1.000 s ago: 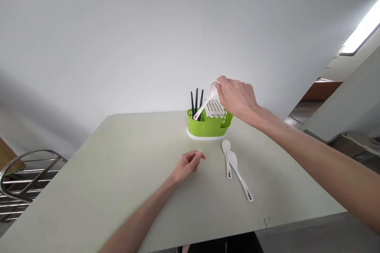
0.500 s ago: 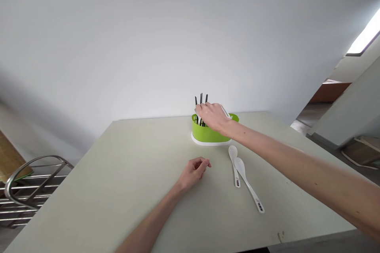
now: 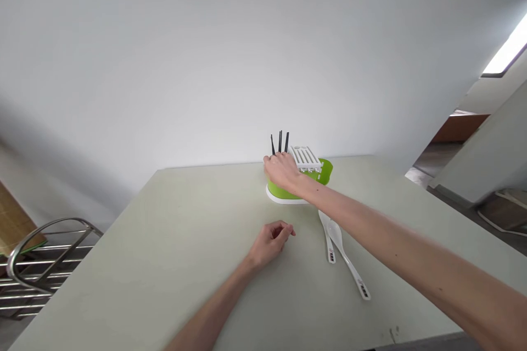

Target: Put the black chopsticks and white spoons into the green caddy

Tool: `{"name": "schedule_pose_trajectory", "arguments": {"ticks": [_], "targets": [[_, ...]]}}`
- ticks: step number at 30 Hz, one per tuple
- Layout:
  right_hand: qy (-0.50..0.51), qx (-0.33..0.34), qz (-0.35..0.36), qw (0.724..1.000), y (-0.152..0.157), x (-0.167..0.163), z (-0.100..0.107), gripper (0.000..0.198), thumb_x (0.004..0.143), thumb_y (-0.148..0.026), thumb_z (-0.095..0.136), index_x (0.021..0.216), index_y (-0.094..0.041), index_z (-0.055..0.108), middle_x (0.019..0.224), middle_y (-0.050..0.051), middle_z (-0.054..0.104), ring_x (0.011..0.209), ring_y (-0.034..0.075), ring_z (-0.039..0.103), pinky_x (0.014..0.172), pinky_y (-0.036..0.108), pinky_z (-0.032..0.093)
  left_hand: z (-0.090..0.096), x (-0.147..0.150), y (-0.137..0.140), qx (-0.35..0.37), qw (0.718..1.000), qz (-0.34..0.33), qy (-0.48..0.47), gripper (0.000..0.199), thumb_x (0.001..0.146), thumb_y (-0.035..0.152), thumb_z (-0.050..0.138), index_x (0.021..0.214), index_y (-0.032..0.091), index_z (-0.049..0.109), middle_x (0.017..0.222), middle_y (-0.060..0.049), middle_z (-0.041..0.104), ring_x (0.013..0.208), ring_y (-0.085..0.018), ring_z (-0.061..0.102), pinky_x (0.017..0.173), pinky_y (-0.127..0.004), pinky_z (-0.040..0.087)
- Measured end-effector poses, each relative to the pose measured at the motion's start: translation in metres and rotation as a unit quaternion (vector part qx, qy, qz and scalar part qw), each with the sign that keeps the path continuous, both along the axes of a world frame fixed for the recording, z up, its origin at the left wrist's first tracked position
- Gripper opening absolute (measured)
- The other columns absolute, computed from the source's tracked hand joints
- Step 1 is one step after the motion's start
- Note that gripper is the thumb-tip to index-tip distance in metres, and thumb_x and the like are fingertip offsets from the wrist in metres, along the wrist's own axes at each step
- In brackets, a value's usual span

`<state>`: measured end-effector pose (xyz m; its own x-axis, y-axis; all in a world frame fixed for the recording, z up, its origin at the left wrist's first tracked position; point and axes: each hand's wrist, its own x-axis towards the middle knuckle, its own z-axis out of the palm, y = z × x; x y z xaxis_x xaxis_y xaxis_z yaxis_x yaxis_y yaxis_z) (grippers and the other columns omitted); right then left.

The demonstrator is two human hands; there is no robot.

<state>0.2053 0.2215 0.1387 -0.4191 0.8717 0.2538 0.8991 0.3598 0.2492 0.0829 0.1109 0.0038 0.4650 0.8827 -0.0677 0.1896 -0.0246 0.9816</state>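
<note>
R hand [image 3: 282, 169] over green utensil caddy [image 3: 281, 192] on pale table [image 3: 185, 219].
It covers the caddy's left end, beside upright black chopsticks [image 3: 280, 141]; grip hidden (can't tell if it's holding anything). L hand [image 3: 269, 242], nearer, is loosely curled, thumb against fingers. Two white spoons [image 3: 336, 236] lie overlapping nearby, partly behind R forearm [image 3: 370, 224].

It's a bare left hand [image 3: 269, 242] and a bare right hand [image 3: 283, 171], slender forearms [image 3: 218, 300] bare too, and there, tiny spots [image 3: 396, 255] dot the right forearm [image 3: 370, 230]!
</note>
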Motion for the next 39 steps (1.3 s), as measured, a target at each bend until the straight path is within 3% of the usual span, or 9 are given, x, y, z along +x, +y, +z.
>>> {"name": "schedule_pose_trajectory", "arguments": {"ticks": [3,6,10,14,20,23,27,32,39], "targets": [[0.016,0.002,0.003,1.0,-0.007,0.002,0.006,0.03,0.108,-0.025,0.045,0.12,-0.007,0.066,0.107,0.022,0.078,0.103,0.03,0.072,0.084,0.035,0.047,-0.001,-0.002,0.001,-0.002,1.0,0.0,-0.003,0.055,0.094,0.071,0.054,0.088,0.017,0.066,0.061,0.007,0.036,0.055,-0.01,0.036,0.053,-0.025,0.03],[0.03,0.02,0.015,0.999,-0.02,0.017,0.019,0.032,0.109,-0.028,0.042,0.127,-0.011,0.063,0.11,0.018,0.078,0.105,0.029,0.072,0.083,0.035,0.046,-0.002,-0.003,0.002,-0.003,1.0,0.002,-0.004,0.054,0.094,0.07,0.054,0.087,0.017,0.066,0.06,0.007,0.037,0.055,-0.01,0.037,0.053,-0.025,0.031],[0.108,0.054,0.041,0.992,-0.041,0.057,0.039,0.033,0.107,-0.024,0.043,0.132,-0.019,0.063,0.107,0.009,0.08,0.093,0.024,0.073,0.073,0.031,0.042,-0.005,-0.004,0.006,-0.006,1.0,0.003,-0.015,0.054,0.094,0.071,0.055,0.088,0.018,0.065,0.06,0.008,0.036,0.054,-0.01,0.036,0.052,-0.025,0.032],[0.139,0.036,0.043,0.989,-0.064,0.103,0.041,0.03,0.106,-0.026,0.043,0.119,-0.023,0.069,0.098,0.004,0.08,0.078,0.019,0.07,0.066,0.029,0.036,-0.006,-0.003,0.009,0.0,1.0,0.004,-0.014,0.054,0.094,0.071,0.055,0.089,0.018,0.065,0.06,0.007,0.038,0.054,-0.01,0.038,0.054,-0.024,0.035],[0.072,-0.082,-0.015,0.994,-0.095,0.152,0.005,0.03,0.106,-0.03,0.042,0.108,-0.024,0.071,0.096,0.005,0.079,0.079,0.02,0.07,0.064,0.028,0.035,0.0,0.0,0.012,-0.005,1.0,0.007,-0.025,0.052,0.092,0.07,0.06,0.09,0.018,0.066,0.062,0.008,0.036,0.054,-0.009,0.036,0.054,-0.024,0.035],[0.065,-0.171,-0.075,0.98,-0.107,0.164,-0.024,0.028,0.105,-0.038,0.047,0.116,-0.022,0.068,0.104,0.009,0.079,0.089,0.024,0.073,0.069,0.03,0.041,0.006,0.0,0.012,-0.012,1.0,0.005,-0.025,0.052,0.091,0.07,0.062,0.09,0.019,0.065,0.062,0.008,0.036,0.054,-0.009,0.036,0.054,-0.024,0.034],[0.1,-0.257,-0.111,0.955,-0.119,0.167,-0.057,0.045,0.103,-0.05,0.053,0.132,-0.017,0.057,0.119,0.015,0.075,0.105,0.03,0.073,0.079,0.035,0.047,0.01,0.001,0.01,-0.013,0.999,0.011,-0.029,0.051,0.09,0.07,0.063,0.089,0.019,0.063,0.062,0.009,0.034,0.053,-0.009,0.036,0.054,-0.024,0.035],[0.108,-0.274,-0.144,0.945,-0.123,0.16,-0.079,0.052,0.1,-0.052,0.058,0.135,-0.013,0.054,0.13,0.021,0.07,0.112,0.037,0.071,0.085,0.041,0.049,0.009,0.0,0.011,-0.01,0.999,0.011,-0.03,0.05,0.091,0.069,0.063,0.089,0.019,0.062,0.061,0.009,0.034,0.052,-0.009,0.035,0.053,-0.024,0.034],[0.133,-0.27,-0.163,0.94,-0.127,0.157,-0.098,0.035,0.107,-0.043,0.045,0.12,-0.014,0.06,0.125,0.02,0.069,0.109,0.036,0.072,0.082,0.04,0.047,0.004,-0.003,0.013,-0.01,0.999,0.007,-0.031,0.051,0.092,0.069,0.062,0.091,0.018,0.063,0.062,0.009,0.034,0.053,-0.009,0.036,0.055,-0.025,0.035]]}}
